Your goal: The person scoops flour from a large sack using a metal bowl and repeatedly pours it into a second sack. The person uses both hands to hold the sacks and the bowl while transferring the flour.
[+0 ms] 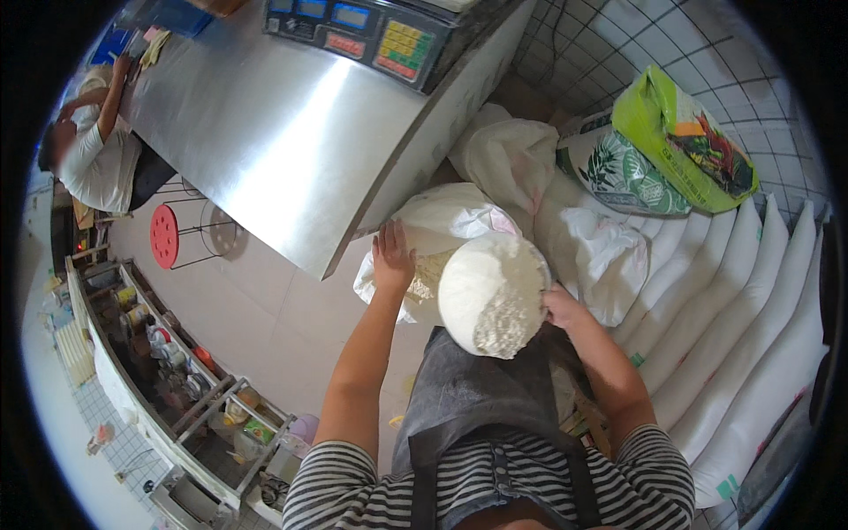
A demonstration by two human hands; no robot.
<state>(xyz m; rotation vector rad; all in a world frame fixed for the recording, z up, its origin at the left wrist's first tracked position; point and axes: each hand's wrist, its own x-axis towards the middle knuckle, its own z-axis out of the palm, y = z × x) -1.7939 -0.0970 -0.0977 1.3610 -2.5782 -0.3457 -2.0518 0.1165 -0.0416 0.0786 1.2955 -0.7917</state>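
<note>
A round bowl heaped with white flour [493, 291] is in front of my apron. My right hand [562, 306] grips its rim on the right side. Flour covers nearly all of the bowl, so little of its wall shows. My left hand [393, 255] rests on the edge of an open white sack [437, 212], fingers pointing away from me. Inside that sack, loose pale flour [424, 285] shows between my left hand and the bowl.
A stainless steel table [278, 132] with a digital scale [371, 40] stands ahead. Stacked white sacks [715, 358] line the right, near a green printed bag [682, 139]. At left are a red stool [164, 236], a seated person [99, 156] and a cluttered shelf rack [165, 351].
</note>
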